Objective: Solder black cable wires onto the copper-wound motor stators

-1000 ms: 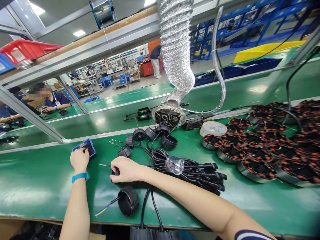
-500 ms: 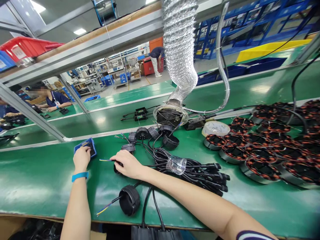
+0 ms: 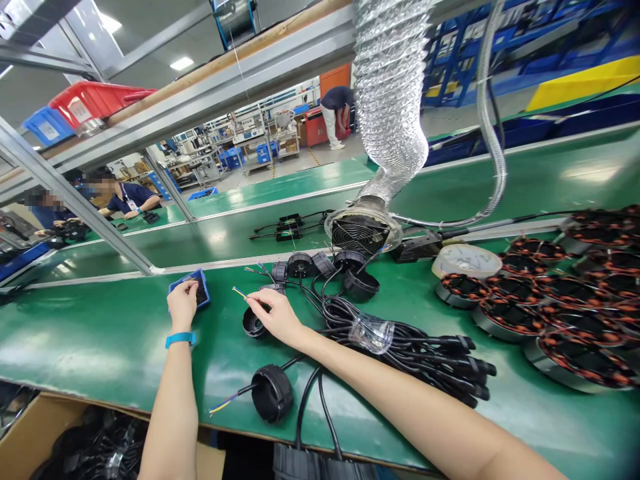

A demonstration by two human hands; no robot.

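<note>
My left hand [image 3: 182,305] reaches to a small blue bin [image 3: 203,297] that holds small dark parts. Its fingers are pinched together at the bin's contents, and whatever they grip is too small to make out. My right hand [image 3: 274,316] pinches a black cable near its end, with the bare coloured wires [image 3: 240,292] sticking out to the left. Just below the right fingers is a round black cap [image 3: 252,324], partly covered by them. Closer to me, another round black cap [image 3: 273,393] has a cable through it, its blue and yellow wires spread to the left.
A bundle of black cables [image 3: 415,360] lies right of centre. Behind it, a fan [image 3: 361,233] hangs from a foil duct [image 3: 393,87]. Copper-wound stators [image 3: 510,320] crowd the right of the green bench [image 3: 100,333]. A cardboard box [image 3: 65,413] stands below. Co-workers sit far left.
The view has shifted, so the bench scene sits further right. My right hand has lifted the cable end slightly, up off the black cap. My left hand stays at the blue bin.
</note>
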